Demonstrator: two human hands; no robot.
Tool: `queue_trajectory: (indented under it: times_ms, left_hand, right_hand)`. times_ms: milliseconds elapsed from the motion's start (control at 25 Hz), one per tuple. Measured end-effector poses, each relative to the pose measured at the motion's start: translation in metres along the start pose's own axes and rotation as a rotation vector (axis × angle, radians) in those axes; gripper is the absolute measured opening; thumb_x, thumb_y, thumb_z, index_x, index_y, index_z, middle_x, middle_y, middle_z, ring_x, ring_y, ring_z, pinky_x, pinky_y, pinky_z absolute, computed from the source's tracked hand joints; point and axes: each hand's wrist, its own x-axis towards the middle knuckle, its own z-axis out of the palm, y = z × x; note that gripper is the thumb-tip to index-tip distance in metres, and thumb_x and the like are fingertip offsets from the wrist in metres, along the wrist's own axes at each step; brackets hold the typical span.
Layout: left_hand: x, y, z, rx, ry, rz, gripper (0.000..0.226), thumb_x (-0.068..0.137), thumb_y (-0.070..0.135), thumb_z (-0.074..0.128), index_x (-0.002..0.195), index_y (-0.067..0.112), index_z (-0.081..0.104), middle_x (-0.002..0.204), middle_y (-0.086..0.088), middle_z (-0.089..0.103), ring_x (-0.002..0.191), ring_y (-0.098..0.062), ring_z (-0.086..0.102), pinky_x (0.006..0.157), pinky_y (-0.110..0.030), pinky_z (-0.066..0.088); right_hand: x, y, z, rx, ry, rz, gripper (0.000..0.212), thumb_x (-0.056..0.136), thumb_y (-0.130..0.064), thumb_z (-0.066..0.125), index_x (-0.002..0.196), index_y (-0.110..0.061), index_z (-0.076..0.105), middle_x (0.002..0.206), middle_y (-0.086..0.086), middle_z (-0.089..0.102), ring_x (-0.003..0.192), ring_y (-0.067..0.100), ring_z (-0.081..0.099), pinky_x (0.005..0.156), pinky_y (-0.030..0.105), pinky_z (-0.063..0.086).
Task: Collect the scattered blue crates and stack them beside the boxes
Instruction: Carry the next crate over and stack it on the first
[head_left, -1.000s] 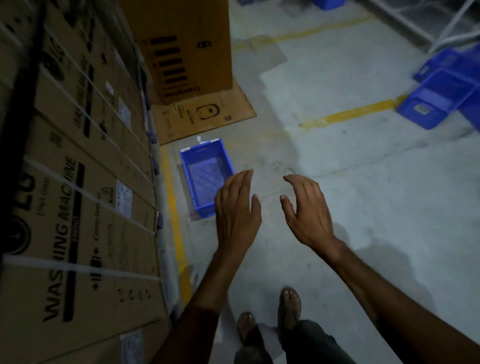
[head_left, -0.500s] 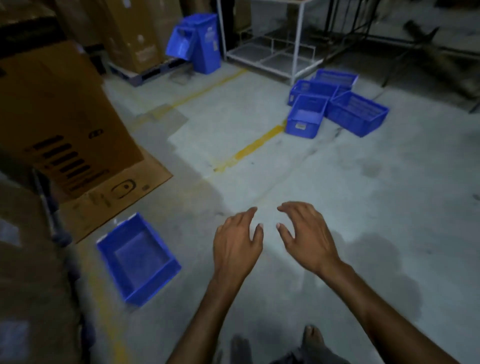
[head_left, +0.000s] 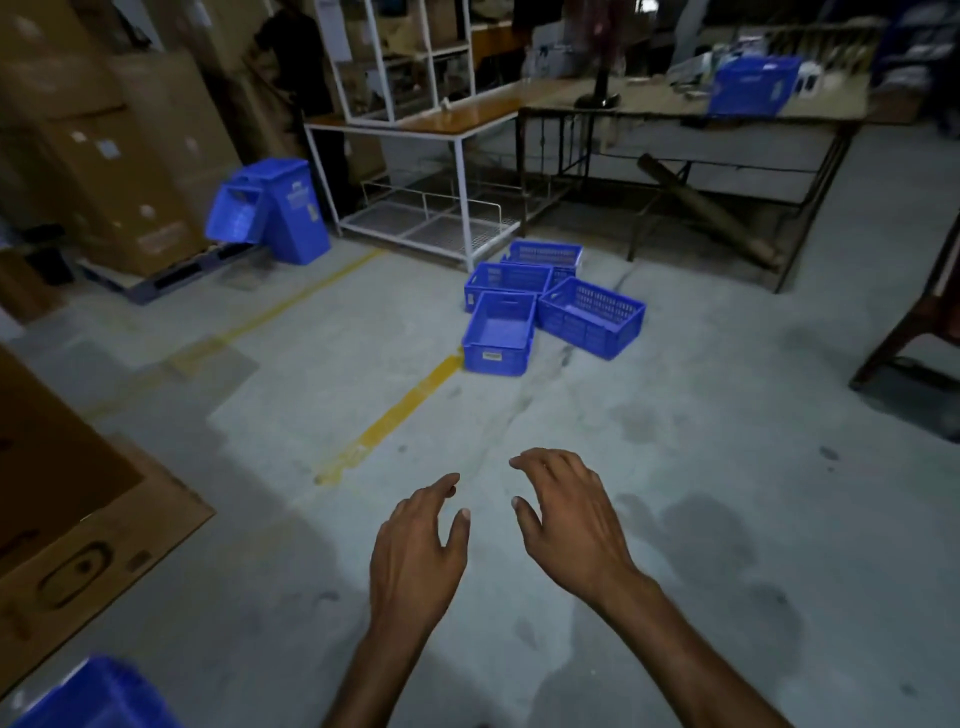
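My left hand (head_left: 415, 551) and my right hand (head_left: 569, 519) hover empty over the concrete floor, fingers loosely spread, palms down. Several blue crates lie clustered on the floor ahead: a solid-walled one (head_left: 500, 334) nearest, a slatted one (head_left: 592, 317) to its right, two more behind (head_left: 540, 260). One blue crate (head_left: 98, 696) sits at the bottom left corner beside the cardboard boxes (head_left: 57, 499). Another blue crate (head_left: 234, 221) leans against a blue bin (head_left: 296, 213) at the left. A further blue crate (head_left: 753, 85) stands on the far table.
A white metal rack (head_left: 462, 208) and a dark-framed table (head_left: 685, 119) stand behind the crate cluster. Stacked cardboard cartons (head_left: 135, 156) on a pallet fill the left. A yellow floor line (head_left: 395, 415) runs diagonally. A wooden chair leg (head_left: 914, 322) is at right. A person stands far back.
The view has swung up and right, away from the crate beside the boxes, which slid to the bottom left corner. The crate cluster now lies ahead. Both hands stay empty.
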Motion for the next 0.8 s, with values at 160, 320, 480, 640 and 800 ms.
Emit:
queue_trajectory:
  times_ms: [160, 320, 480, 640, 800]
  left_hand:
    - [0.104, -0.007, 0.049, -0.042, -0.043, 0.027, 0.042, 0.095, 0.042, 0.056, 0.136, 0.043, 0.048, 0.125, 0.025, 0.06, 0.116, -0.003, 0.057, 0.09, -0.026, 0.05]
    - [0.235, -0.014, 0.091, -0.095, -0.081, 0.056, 0.043, 0.093, 0.038, 0.059, 0.135, 0.042, 0.049, 0.124, 0.024, 0.06, 0.115, -0.005, 0.057, 0.09, -0.029, 0.051]
    - [0.359, -0.011, 0.112, -0.123, -0.097, 0.104, 0.046, 0.092, 0.036, 0.06, 0.136, 0.041, 0.048, 0.123, 0.023, 0.061, 0.113, -0.004, 0.058, 0.09, -0.03, 0.052]
    - [0.469, -0.008, 0.144, -0.118, -0.129, 0.138, 0.048, 0.092, 0.036, 0.06, 0.138, 0.039, 0.045, 0.123, 0.02, 0.062, 0.11, -0.006, 0.059, 0.087, -0.03, 0.051]
    - [0.588, -0.014, 0.205, -0.096, -0.151, 0.164, 0.051, 0.091, 0.035, 0.061, 0.139, 0.038, 0.045, 0.125, 0.018, 0.063, 0.11, -0.011, 0.06, 0.09, -0.033, 0.051]
  right_hand:
    - [0.087, 0.05, 0.025, 0.004, 0.029, 0.071, 0.039, 0.091, -0.03, 0.059, 0.13, -0.028, 0.054, 0.13, -0.012, 0.055, 0.123, 0.012, 0.048, 0.099, 0.029, 0.042]
    - [0.192, 0.102, 0.053, 0.0, 0.028, 0.099, 0.042, 0.089, -0.028, 0.061, 0.13, -0.027, 0.054, 0.13, -0.011, 0.055, 0.122, 0.015, 0.05, 0.096, 0.032, 0.048]
    - [0.295, 0.14, 0.067, -0.006, 0.028, 0.185, 0.043, 0.089, -0.03, 0.06, 0.132, -0.029, 0.053, 0.132, -0.012, 0.054, 0.125, 0.014, 0.046, 0.099, 0.034, 0.046]
    - [0.392, 0.185, 0.089, 0.036, 0.045, 0.225, 0.043, 0.089, -0.027, 0.062, 0.131, -0.026, 0.055, 0.132, -0.01, 0.056, 0.123, 0.015, 0.048, 0.1, 0.034, 0.046]
    - [0.505, 0.258, 0.134, 0.056, 0.005, 0.239, 0.043, 0.089, -0.028, 0.062, 0.132, -0.025, 0.055, 0.134, -0.007, 0.056, 0.124, 0.017, 0.048, 0.102, 0.032, 0.044]
